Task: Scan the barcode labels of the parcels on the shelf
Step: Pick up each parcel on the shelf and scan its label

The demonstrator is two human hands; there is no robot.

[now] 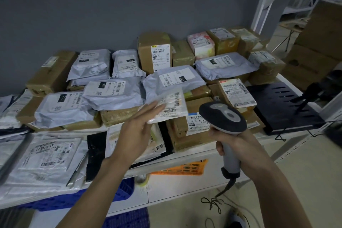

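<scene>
A: how far along? left hand [137, 131] pinches a small clear packet [169, 106] lifted over the shelf [166, 177] middle.

B: mid-job imo. right hand [231, 142] grips the scanner [223, 116] just beside it; parcels [112, 92] everywhere, can't tell which are scanned.

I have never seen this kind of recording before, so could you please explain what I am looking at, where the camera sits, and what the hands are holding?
There is no robot here. It is one picture from a camera worn on a person's head, looking down at their own two hands. The right hand grips a corded barcode scanner by its handle. The left hand, fingers mostly straight, holds up a small clear-wrapped parcel with a printed label. In front is a white shelf piled with brown cardboard boxes and grey mailing bags, all labelled.
</scene>
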